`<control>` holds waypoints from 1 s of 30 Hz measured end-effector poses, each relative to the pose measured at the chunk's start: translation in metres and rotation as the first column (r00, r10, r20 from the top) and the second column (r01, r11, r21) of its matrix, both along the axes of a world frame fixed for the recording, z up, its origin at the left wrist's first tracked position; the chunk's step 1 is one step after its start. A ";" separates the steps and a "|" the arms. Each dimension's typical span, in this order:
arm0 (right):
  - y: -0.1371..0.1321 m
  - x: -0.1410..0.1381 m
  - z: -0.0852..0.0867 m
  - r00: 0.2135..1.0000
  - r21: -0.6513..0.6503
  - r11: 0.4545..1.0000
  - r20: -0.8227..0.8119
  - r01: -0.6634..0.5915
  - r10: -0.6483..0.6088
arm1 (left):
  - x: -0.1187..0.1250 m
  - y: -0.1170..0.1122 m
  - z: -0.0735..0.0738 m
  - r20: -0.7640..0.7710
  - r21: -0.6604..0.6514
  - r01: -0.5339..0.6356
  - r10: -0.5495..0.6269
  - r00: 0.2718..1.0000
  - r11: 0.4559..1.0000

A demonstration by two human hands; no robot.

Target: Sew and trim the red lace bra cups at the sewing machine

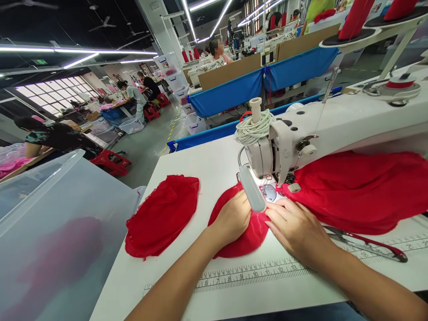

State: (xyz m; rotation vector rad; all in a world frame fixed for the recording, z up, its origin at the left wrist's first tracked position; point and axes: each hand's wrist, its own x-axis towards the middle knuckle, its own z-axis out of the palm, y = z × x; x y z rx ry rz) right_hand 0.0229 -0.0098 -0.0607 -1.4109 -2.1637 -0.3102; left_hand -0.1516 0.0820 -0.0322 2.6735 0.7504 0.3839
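Note:
A rounded red fabric piece [257, 236] lies on the white table below the head of a sewing machine [262, 156]. My left hand [234, 214] is closed on its upper part, with the fingertips tucked behind a grey oblong lamp [251, 189]. From the other side, my right hand [297, 223] pinches the fabric's right edge between thumb and fingers, close to the presser foot. The needle area is partly covered by the lamp and machine head. Another red fabric piece [162, 216] rests apart on the left, its edge gathered.
A larger red cloth [364, 191] spreads under the machine arm. Scissors [368, 243] lie beside my right forearm, above a printed ruler [254, 274]. At left stands a translucent plastic bin [110, 191]. Red thread cones [356, 20] stand upper right; several people work farther off.

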 end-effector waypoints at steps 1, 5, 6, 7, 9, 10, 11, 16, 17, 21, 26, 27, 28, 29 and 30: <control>0.000 0.000 0.000 1.000 0.011 1.000 -0.004 -0.002 0.002 | 0.000 0.000 -0.001 0.007 0.005 0.006 -0.006 1.000 1.000; -0.001 -0.001 0.000 1.000 0.035 0.999 -0.024 0.006 -0.005 | -0.001 -0.001 -0.006 0.018 0.032 0.018 -0.019 1.000 0.999; -0.001 -0.001 -0.001 1.000 0.032 0.999 -0.024 0.010 -0.009 | -0.001 -0.001 -0.006 0.014 0.034 0.020 -0.021 1.000 0.999; -0.001 -0.001 -0.001 1.000 0.031 0.999 -0.023 0.015 -0.014 | 0.000 -0.001 -0.007 0.010 0.033 0.020 -0.021 1.000 0.999; 0.000 -0.001 -0.001 1.000 0.032 0.999 -0.015 0.022 -0.022 | 0.001 -0.001 -0.008 0.006 0.030 0.019 -0.019 1.000 0.999; 0.000 0.000 -0.001 1.000 0.035 0.999 -0.012 0.026 -0.025 | 0.001 0.000 -0.008 0.006 0.030 0.019 -0.019 1.000 0.999; 0.001 0.000 -0.001 1.000 0.036 0.999 -0.010 0.029 -0.028 | 0.001 0.000 -0.008 0.006 0.031 0.018 -0.018 1.000 0.999; 0.003 0.001 -0.002 0.999 0.031 0.999 -0.015 0.032 -0.032 | 0.003 0.001 -0.008 -0.007 0.050 0.007 -0.007 1.000 0.999; 0.003 0.001 -0.002 0.999 0.028 0.999 -0.014 0.031 -0.031 | 0.003 0.001 -0.008 -0.010 0.055 0.010 -0.009 1.000 0.998; 0.004 0.002 -0.003 1.000 0.012 1.000 -0.014 0.023 -0.023 | 0.002 0.003 -0.007 -0.002 0.074 0.025 -0.025 1.000 0.997; 0.003 0.002 -0.003 1.000 0.005 1.000 -0.019 0.023 -0.023 | 0.001 0.005 -0.005 0.003 0.081 0.029 -0.029 1.000 0.996; 0.004 0.001 -0.003 0.999 0.011 1.000 -0.021 0.025 -0.025 | 0.001 0.005 -0.005 -0.002 0.081 0.032 -0.032 0.999 0.996; 0.004 0.001 -0.003 0.999 0.016 0.999 -0.023 0.030 -0.029 | 0.001 0.005 -0.005 -0.006 0.081 0.035 -0.035 0.999 0.996; 0.004 0.001 -0.003 0.999 0.020 0.999 -0.024 0.034 -0.033 | 0.001 0.005 -0.005 -0.009 0.080 0.037 -0.037 0.999 0.996; 0.004 0.001 -0.003 0.999 0.026 0.999 -0.024 0.038 -0.038 | 0.000 0.006 -0.005 -0.010 0.078 0.040 -0.039 0.999 0.996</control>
